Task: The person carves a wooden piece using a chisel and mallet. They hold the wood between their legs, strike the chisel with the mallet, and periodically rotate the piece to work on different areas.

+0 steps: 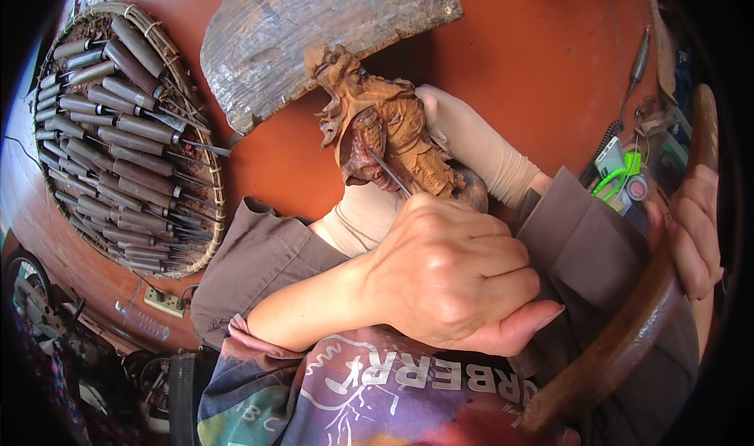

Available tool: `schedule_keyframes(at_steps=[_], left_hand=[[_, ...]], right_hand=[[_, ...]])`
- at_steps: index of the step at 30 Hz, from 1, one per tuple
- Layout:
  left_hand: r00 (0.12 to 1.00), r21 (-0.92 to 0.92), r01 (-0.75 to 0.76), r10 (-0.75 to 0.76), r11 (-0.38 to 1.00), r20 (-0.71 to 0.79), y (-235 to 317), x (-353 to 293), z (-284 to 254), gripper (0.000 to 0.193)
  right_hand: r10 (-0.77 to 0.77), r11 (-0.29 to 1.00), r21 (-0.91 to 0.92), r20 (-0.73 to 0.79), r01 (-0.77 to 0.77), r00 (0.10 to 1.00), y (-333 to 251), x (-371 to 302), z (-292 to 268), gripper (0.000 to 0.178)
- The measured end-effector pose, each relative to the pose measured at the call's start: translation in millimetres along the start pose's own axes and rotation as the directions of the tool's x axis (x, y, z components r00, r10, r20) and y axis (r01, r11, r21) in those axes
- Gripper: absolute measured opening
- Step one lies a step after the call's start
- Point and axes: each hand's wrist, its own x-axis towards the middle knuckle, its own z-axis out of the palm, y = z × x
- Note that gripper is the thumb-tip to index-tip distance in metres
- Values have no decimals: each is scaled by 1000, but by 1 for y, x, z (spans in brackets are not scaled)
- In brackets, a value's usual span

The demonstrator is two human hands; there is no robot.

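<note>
In the middle, my left hand (455, 277) is closed in a fist round a carving chisel (390, 173); its handle is hidden in the fist. The chisel's thin metal shaft reaches to a dark reddish hollow in a brown wooden carving (393, 128) with a rough, folded, figure-like form. My feet in beige socks (479, 143) are on either side of the carving's lower end. At the far right my right hand (693, 238) grips a long, curved wooden club (628, 336), held apart from the chisel.
A round woven basket (214, 238) of wooden-handled chisels stands at the left. A thick grey wooden slab (314, 33) lies beyond the carving on the red floor (542, 61). At the right are a corded tool (640, 57) and a bright green item (628, 171); a power strip (163, 301) lies lower left.
</note>
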Motion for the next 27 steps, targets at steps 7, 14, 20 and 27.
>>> schedule_keyframes(at_steps=[7,14,20,27], left_hand=[[996,-22,85,-84,996,38,0,-9,0,25],[967,43,-9,-2,999,253,30,12,-10,36],[970,12,-31,27,999,241,28,-16,-20,37],[985,9,-174,174,985,10,10,-32,-18,37]], right_hand=[[-35,998,-62,-41,32,999,1,-2,2,31],[-128,992,-18,-117,127,985,5,-4,8,35],[-216,976,-43,-47,214,975,-3,23,11,39],[-237,968,-75,40,240,971,-10,34,7,38]])
